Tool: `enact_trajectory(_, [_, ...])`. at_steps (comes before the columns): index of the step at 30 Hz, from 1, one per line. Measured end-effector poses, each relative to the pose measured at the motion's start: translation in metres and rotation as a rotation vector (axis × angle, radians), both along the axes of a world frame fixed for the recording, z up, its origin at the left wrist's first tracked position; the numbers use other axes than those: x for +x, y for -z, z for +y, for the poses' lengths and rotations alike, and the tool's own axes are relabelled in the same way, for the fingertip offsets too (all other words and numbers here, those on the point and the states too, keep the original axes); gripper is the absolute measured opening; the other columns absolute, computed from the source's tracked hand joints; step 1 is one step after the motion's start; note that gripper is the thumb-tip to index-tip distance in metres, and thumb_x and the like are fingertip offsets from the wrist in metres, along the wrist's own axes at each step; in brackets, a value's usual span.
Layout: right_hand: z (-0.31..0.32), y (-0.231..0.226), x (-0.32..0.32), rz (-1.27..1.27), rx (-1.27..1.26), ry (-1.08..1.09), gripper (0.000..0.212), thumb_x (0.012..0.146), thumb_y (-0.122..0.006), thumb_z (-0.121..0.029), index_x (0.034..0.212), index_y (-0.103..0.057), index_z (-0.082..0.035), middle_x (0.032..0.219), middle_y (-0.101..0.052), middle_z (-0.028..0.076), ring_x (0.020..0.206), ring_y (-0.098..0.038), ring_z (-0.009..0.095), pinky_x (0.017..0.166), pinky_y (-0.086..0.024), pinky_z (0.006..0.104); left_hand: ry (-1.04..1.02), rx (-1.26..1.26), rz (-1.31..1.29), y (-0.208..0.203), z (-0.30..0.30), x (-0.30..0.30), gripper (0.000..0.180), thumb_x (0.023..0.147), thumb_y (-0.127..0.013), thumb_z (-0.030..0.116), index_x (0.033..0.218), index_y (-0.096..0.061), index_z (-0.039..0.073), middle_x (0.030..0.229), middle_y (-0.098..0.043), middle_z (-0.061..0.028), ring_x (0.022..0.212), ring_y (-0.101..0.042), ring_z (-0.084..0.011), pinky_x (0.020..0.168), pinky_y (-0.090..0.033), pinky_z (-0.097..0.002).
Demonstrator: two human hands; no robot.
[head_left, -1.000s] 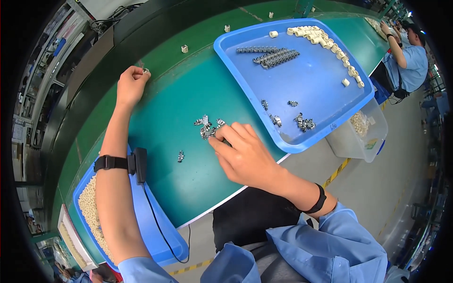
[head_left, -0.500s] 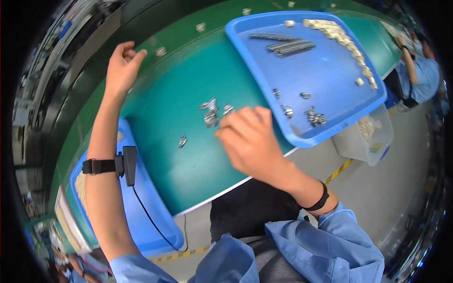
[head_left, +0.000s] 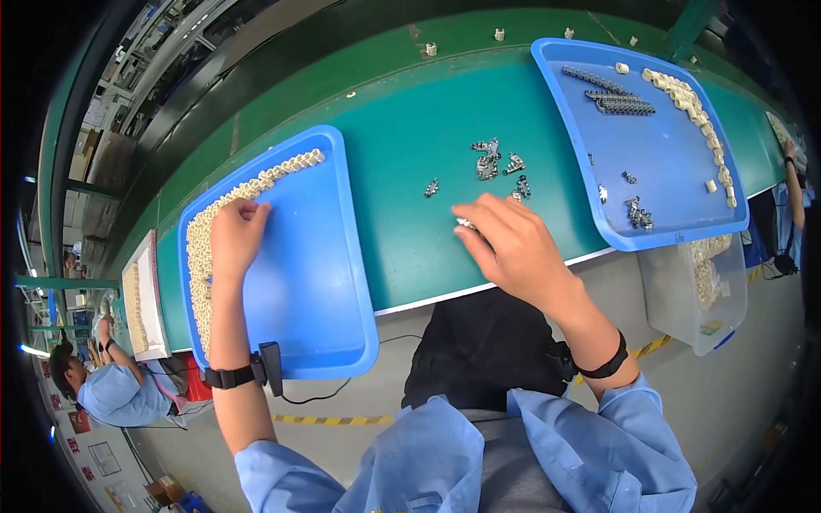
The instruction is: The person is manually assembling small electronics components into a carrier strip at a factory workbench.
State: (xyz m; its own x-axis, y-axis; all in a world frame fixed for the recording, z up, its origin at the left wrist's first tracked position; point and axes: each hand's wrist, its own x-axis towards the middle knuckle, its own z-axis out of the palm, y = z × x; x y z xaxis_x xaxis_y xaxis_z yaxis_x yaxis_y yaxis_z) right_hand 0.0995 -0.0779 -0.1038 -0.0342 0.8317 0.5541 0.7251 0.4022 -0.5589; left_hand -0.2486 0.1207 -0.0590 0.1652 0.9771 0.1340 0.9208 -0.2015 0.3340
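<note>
Bench (head_left: 402, 248): left hand (head_left: 235, 238), bunched over tray (head_left: 312, 256), hold unclear, seemingly picks, needing precision; alongside, right hand (head_left: 517, 250) pinches a part (head_left: 465, 223).

the piece (head_left: 466, 223) is mostly hidden by the right hand (head_left: 517, 248). whether anything is held by the left hand (head_left: 237, 235) cannot be told. the bin (head_left: 671, 291) is partly hidden by the right tray (head_left: 654, 171). a worker (head_left: 795, 186) is cut off at right.
</note>
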Motion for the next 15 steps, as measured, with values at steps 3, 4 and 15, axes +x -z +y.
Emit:
enact_trajectory(3, [0.000, -0.004, -0.002, -0.127, 0.019, 0.003, 0.019, 0.082, -0.070, 0.004, 0.101, -0.068, 0.000, 0.093, -0.068, 0.011, 0.078, -0.064, 0.028, 0.072, -0.048, 0.0393, -0.045, 0.080, 0.028, 0.010, 0.007, 0.011, 0.032, 0.088, -0.076, 0.027, 0.096, -0.075, -0.004, 0.085, -0.076, -0.0172, 0.079, -0.074, -0.0264, 0.076, -0.056, -0.0367])
enact_trajectory(4, [0.000, -0.005, -0.001, -0.189, 0.028, 0.005, 0.018, 0.083, -0.070, 0.003, 0.101, -0.068, 0.000, 0.093, -0.068, 0.011, 0.077, -0.064, 0.029, 0.071, -0.049, 0.0398, -0.067, 0.118, 0.044, 0.012, 0.009, 0.013, 0.034, 0.087, -0.077, 0.028, 0.097, -0.075, -0.004, 0.086, -0.076, -0.0177, 0.079, -0.074, -0.0266, 0.075, -0.057, -0.0369])
enact_trajectory(15, [0.002, -0.002, -0.001, 0.075, 0.021, 0.031, 0.009, 0.086, -0.069, 0.004, 0.094, -0.067, 0.000, 0.091, -0.070, 0.011, 0.077, -0.069, 0.027, 0.068, -0.053, 0.0360, 0.014, 0.223, 0.060, 0.030, 0.033, 0.010, 0.033, 0.087, -0.077, 0.029, 0.089, -0.071, -0.004, 0.077, -0.072, -0.0147, 0.074, -0.072, -0.0259, 0.074, -0.056, -0.0357])
